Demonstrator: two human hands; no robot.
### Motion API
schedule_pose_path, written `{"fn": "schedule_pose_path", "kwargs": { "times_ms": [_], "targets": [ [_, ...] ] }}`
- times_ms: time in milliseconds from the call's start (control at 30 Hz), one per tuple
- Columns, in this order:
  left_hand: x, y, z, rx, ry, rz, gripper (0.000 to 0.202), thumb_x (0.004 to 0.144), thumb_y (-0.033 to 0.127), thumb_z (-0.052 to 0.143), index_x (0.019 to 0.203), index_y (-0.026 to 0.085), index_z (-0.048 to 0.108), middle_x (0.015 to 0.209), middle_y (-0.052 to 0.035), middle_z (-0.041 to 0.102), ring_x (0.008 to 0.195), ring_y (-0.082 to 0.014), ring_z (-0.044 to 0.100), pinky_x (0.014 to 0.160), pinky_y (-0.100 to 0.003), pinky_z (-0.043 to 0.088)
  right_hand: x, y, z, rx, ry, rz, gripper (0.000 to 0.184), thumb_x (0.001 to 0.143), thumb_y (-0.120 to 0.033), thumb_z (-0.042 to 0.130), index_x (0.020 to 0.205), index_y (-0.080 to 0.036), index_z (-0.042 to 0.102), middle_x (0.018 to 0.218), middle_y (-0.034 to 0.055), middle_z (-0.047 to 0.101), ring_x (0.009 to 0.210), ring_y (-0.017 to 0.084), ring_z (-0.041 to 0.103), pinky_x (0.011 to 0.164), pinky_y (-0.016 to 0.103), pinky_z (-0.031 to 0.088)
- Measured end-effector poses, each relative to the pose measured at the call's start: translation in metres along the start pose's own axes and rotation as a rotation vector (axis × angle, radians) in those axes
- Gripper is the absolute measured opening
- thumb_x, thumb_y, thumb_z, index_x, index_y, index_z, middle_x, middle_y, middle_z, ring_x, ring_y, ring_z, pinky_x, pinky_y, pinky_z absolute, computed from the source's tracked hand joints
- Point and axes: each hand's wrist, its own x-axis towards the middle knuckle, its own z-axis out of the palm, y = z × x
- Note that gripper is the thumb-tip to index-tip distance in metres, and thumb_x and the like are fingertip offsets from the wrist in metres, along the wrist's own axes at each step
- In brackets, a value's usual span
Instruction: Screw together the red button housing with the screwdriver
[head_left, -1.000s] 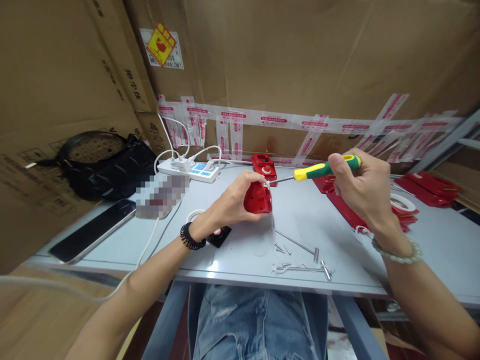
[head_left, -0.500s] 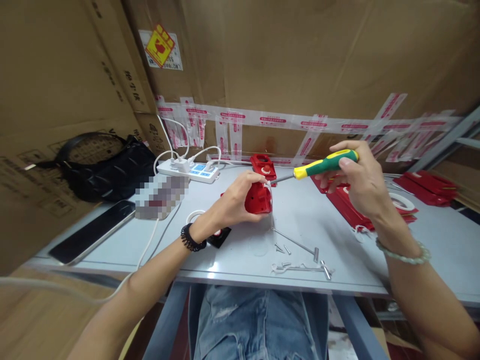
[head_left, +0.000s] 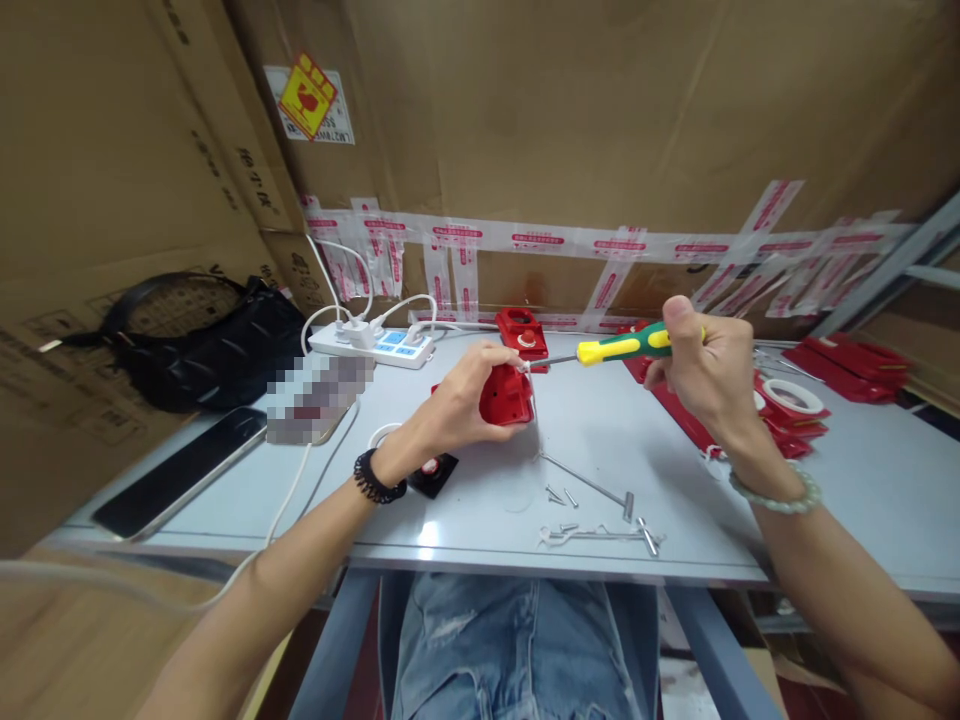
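Note:
My left hand (head_left: 457, 405) grips a small red plastic housing (head_left: 507, 395) a little above the grey table (head_left: 465, 505). My right hand (head_left: 705, 372) is closed on the green and yellow handle of a screwdriver (head_left: 621, 346), which lies nearly level. Its metal tip meets the top right corner of the housing, where a thin white wire hangs down. Loose screws (head_left: 562, 495) and metal rods (head_left: 600, 534) lie on the table just below the housing.
Another red housing (head_left: 522, 331) stands behind. Flat red parts (head_left: 780, 415) and tape rolls lie at the right. A black bag (head_left: 202, 345), a white power strip (head_left: 375, 344) with cables and a phone (head_left: 180, 470) are at the left. Cardboard walls surround the table.
My right hand has shifted its fingers on the screwdriver handle and dropped slightly, so the tool now lies flatter. The left hand still holds the red housing in the same spot.

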Motion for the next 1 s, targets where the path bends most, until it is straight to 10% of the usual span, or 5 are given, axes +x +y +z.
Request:
{"fn": "schedule_pose_path", "kwargs": {
  "times_ms": [367, 567, 700, 800, 1000],
  "targets": [
    [0.003, 0.002, 0.002, 0.021, 0.034, -0.008, 0.070, 0.061, 0.018, 0.080, 0.118, 0.022, 0.040, 0.115, -0.0091, 0.053, 0.110, -0.0242, 0.053, 0.089, -0.040, 0.049, 0.002, -0.011, 0.002, 0.284, 0.136, -0.038, 0.032, 0.077, -0.039, 0.066, 0.057, -0.017, 0.053, 0.043, -0.0057, 0.049, 0.036, 0.010, 0.050, 0.037, 0.024, 0.041],
    [0.002, -0.006, 0.002, 0.021, 0.146, -0.022, 0.070, 0.060, 0.023, 0.081, 0.118, 0.022, 0.042, 0.114, -0.0083, 0.051, 0.109, -0.0237, 0.053, 0.091, -0.042, 0.050, 0.009, -0.007, -0.003, 0.149, 0.363, -0.217, 0.029, 0.079, -0.030, 0.062, 0.056, -0.018, 0.049, 0.052, -0.0066, 0.039, 0.047, 0.005, 0.039, 0.045, 0.021, 0.033],
    [0.007, -0.004, 0.001, 0.037, 0.267, -0.048, 0.066, 0.062, 0.028, 0.081, 0.116, 0.021, 0.042, 0.114, -0.0085, 0.049, 0.111, -0.0235, 0.051, 0.093, -0.042, 0.050, 0.012, -0.008, -0.006, 0.142, 0.463, -0.382, 0.016, 0.084, -0.032, 0.056, 0.075, -0.020, 0.048, 0.067, -0.0033, 0.051, 0.059, 0.010, 0.055, 0.052, 0.024, 0.045],
    [0.019, 0.002, 0.002, 0.081, 0.329, 0.005, 0.066, 0.064, 0.030, 0.080, 0.116, 0.021, 0.041, 0.116, -0.0096, 0.048, 0.114, -0.0243, 0.049, 0.092, -0.043, 0.050, 0.013, -0.017, -0.006, 0.162, 0.319, -0.375, 0.016, 0.084, -0.033, 0.057, 0.085, -0.022, 0.047, 0.066, -0.0049, 0.050, 0.050, 0.009, 0.055, 0.041, 0.021, 0.041],
    [0.049, 0.019, 0.017, 0.223, 0.356, 0.222, 0.065, 0.069, 0.027, 0.078, 0.120, 0.024, 0.037, 0.119, -0.0104, 0.046, 0.115, -0.0250, 0.048, 0.093, -0.046, 0.048, 0.018, -0.036, -0.004, -0.099, -0.459, 0.105, 0.042, 0.071, -0.055, 0.068, 0.092, -0.019, 0.060, 0.063, -0.0012, 0.061, 0.042, 0.008, 0.052, 0.038, 0.020, 0.039]
  ]
}}
